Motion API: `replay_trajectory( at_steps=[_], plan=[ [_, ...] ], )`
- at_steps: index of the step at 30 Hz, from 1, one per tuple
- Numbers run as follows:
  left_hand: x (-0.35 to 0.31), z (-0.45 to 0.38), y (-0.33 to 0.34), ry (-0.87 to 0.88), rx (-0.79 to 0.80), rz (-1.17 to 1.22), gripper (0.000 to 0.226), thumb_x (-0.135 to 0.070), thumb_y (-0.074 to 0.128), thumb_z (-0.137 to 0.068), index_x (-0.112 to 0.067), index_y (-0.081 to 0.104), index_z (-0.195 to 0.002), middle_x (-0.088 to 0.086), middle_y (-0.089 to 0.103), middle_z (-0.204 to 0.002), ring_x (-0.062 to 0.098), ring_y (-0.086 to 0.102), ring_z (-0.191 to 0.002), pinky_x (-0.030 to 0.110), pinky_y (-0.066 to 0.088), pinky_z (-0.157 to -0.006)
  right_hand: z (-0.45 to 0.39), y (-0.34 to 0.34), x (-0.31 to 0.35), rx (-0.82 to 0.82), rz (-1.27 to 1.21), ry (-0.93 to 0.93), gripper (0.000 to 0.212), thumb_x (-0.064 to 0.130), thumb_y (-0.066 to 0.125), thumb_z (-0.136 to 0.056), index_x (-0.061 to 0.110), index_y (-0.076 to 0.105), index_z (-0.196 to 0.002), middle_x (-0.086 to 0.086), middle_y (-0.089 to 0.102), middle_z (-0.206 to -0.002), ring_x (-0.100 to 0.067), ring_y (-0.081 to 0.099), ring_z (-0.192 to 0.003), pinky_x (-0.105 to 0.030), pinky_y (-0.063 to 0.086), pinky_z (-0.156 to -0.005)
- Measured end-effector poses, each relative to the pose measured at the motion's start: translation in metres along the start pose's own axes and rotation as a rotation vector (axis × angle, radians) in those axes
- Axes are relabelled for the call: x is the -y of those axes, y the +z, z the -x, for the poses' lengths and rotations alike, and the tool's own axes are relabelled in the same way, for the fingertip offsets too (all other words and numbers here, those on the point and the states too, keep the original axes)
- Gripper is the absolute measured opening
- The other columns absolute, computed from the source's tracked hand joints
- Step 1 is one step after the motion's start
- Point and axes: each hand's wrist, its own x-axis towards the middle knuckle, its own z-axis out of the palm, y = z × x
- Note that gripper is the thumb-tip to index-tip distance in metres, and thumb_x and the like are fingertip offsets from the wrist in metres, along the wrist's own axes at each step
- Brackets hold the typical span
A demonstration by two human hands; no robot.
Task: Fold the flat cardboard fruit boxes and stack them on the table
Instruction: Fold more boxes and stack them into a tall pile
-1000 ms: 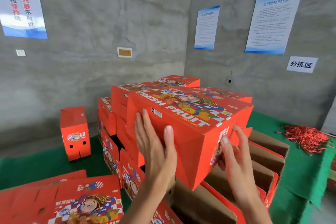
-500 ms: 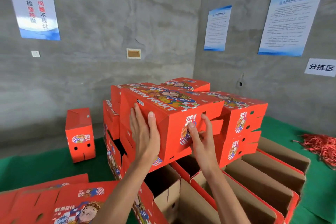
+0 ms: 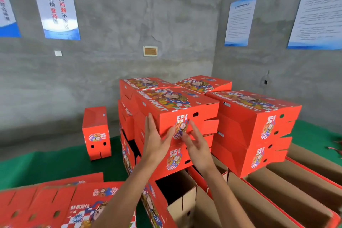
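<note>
Head view: both flat hands [image 3: 157, 142] press glossy, rectangular cardboard box [image 3: 177, 111].

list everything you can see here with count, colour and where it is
folded fruit boxes: about seven or more in the stack, red with cartoon print, centre of the table
lone folded box: one, red, standing on end left of the stack
flat boxes: a pile, count unclear, red, bottom left
open boxes: several, brown inside with red rims, bottom right
table cover: one, green, under everything
posters: four, white and blue, on the grey walls
wall plate: one, tan, back wall
left hand: fingers straight against the top front box's end
right hand: fingers straight, same end
</note>
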Motion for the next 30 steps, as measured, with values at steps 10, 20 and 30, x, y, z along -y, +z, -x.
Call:
replay_trajectory(
  at_steps=[10,20,30],
  plan=[
    [0.055,0.053,-0.081,-0.012,-0.087,-0.076,0.051,-0.052,0.059,-0.099,-0.035,0.048,-0.146,-0.02,0.049,-0.147,-0.003,0.043,-0.134,0.025,0.036,-0.109,0.052,0.079,0.012,-0.135,-0.086,-0.065,0.016,0.035,0.056,-0.106,0.026,0.069,-0.107,0.003,0.074,-0.087,-0.017,0.075,-0.076,-0.03,0.06,-0.074],
    [0.201,0.222,-0.244,-0.469,0.011,-0.455,0.056,-0.034,0.08,-0.088,-0.026,0.06,-0.139,0.003,0.058,-0.143,0.027,0.053,-0.134,0.045,0.04,-0.112,0.185,0.195,-0.087,0.63,0.404,0.279,0.049,0.039,0.065,-0.1,0.023,0.053,-0.145,-0.009,0.069,-0.125,-0.025,0.068,-0.109,-0.04,0.056,-0.092],
    [0.263,0.32,-0.322,-0.543,0.27,-1.012,0.084,-0.063,0.056,-0.093,-0.034,0.019,-0.163,-0.007,-0.018,-0.165,0.015,-0.022,-0.152,0.054,-0.004,-0.127,0.272,0.204,-0.147,0.432,0.759,0.6,0.027,0.022,0.05,-0.105,0.002,0.057,-0.121,-0.016,0.062,-0.12,-0.029,0.063,-0.109,-0.044,0.056,-0.095]
  ],
)
